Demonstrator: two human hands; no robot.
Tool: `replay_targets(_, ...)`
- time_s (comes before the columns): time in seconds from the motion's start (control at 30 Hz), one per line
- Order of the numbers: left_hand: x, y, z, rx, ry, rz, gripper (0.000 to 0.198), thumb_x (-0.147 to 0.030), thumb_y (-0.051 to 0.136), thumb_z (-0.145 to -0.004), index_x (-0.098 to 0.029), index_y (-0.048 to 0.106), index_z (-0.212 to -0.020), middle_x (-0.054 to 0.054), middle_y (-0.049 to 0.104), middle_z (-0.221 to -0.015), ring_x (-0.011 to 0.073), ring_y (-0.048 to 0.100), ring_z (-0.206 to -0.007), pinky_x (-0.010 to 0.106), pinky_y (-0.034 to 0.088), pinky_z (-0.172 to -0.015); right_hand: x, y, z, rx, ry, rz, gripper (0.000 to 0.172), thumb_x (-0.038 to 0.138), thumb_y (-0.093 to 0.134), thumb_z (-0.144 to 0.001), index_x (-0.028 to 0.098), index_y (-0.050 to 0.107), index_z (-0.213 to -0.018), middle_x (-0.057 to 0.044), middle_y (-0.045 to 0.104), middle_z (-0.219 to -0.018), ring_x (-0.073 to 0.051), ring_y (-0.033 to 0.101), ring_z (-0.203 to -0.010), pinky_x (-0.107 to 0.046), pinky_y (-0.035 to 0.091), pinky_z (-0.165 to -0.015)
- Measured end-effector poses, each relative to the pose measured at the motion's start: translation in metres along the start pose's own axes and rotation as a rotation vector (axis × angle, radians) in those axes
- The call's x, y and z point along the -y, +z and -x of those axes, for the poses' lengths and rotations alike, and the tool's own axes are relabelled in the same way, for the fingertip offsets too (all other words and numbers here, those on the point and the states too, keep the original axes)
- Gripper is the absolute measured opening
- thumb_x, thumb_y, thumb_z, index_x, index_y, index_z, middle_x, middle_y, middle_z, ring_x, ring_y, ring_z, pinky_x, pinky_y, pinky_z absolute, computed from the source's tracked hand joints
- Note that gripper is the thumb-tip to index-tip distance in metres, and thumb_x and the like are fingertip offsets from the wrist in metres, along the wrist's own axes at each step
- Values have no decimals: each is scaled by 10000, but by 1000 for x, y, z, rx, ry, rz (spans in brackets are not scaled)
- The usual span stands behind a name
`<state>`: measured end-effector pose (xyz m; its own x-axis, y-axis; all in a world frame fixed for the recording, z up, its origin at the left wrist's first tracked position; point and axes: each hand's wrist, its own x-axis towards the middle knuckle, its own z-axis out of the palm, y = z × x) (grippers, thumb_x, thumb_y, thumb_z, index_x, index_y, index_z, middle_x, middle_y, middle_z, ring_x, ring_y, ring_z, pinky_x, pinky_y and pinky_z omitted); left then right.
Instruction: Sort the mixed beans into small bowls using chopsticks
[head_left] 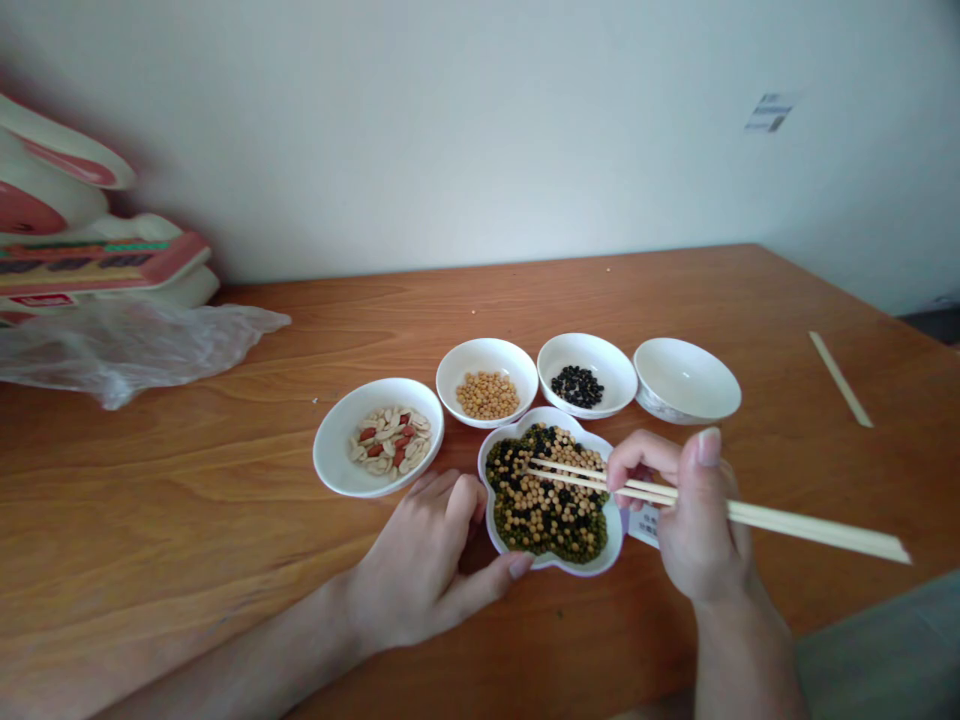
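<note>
My right hand is closed around a pair of wooden chopsticks. Their tips reach into a flower-shaped bowl filled with mixed soybeans, black beans and small green beans; whether they pinch a bean is too small to tell. Against the bowl's left side, my left hand grips the rim, thumb along the front edge and fingers curled. Behind stand a white bowl with soybeans, one with black beans and a bare white bowl. To the left, another holds peanuts, a few of them red-skinned.
A thin wooden stick lies on the wooden table at the right. At the back left, clear plastic film lies before a rabbit-shaped toy. A printed label shows partly beneath the flower-shaped bowl. A wall borders the table's back.
</note>
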<state>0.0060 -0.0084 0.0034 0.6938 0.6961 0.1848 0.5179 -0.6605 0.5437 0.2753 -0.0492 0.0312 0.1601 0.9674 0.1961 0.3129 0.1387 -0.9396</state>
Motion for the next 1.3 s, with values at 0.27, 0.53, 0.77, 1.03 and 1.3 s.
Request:
replay_targets(0.27, 0, -1, 0, -1, -7, -2, 350, -564, 598, -1036, -230, 513, -977, 58, 671, -880, 253, 661, -769, 382, 536, -663, 4, 2, -1, -48, -54, 66, 854, 704, 147, -1114, 211, 665, -647, -12, 559, -539, -122, 533, -513, -278, 372, -496)
replay_targets(0.53, 0, 0, 0, -14, 1, 1, 342, -555, 615, -1035, -236, 508, -977, 47, 671, -879, 257, 665, -781, 379, 528, -669, 9, 5, 0, -85, -75, 82, 859, 700, 171, -1116, 199, 662, -620, -12, 553, -518, -115, 529, -491, -266, 378, -485)
replay_targets(0.77, 1, -1, -1, -7, 7, -6, 336, -554, 603, -1039, -233, 518, -989, 58, 676, -887, 266, 678, -789, 382, 537, -660, 9, 3, -6, -252, -130, 82, 942, 784, 138, -1062, 204, 683, -558, -52, 595, -479, -150, 573, -446, -270, 402, -410)
replay_targets(1.03, 0, -1, -1, 19, -9, 4, 348, -568, 584, -1046, -235, 502, -983, 62, 674, -885, 259, 679, -780, 379, 540, -645, 18, 10, -10, -681, -81, 52, 908, 765, 126, -1069, 211, 657, -584, -45, 582, -484, -156, 552, -474, -285, 397, -456)
replay_targets(1.3, -2, -2, -3, -23, 20, 3, 309, -527, 612, -1038, -239, 509, -996, 55, 695, -906, 242, 683, -783, 371, 553, -672, 17, 11, -12, -691, -47, 44, 879, 735, 142, -1081, 208, 655, -601, -37, 567, -490, -148, 510, -466, -293, 361, -465)
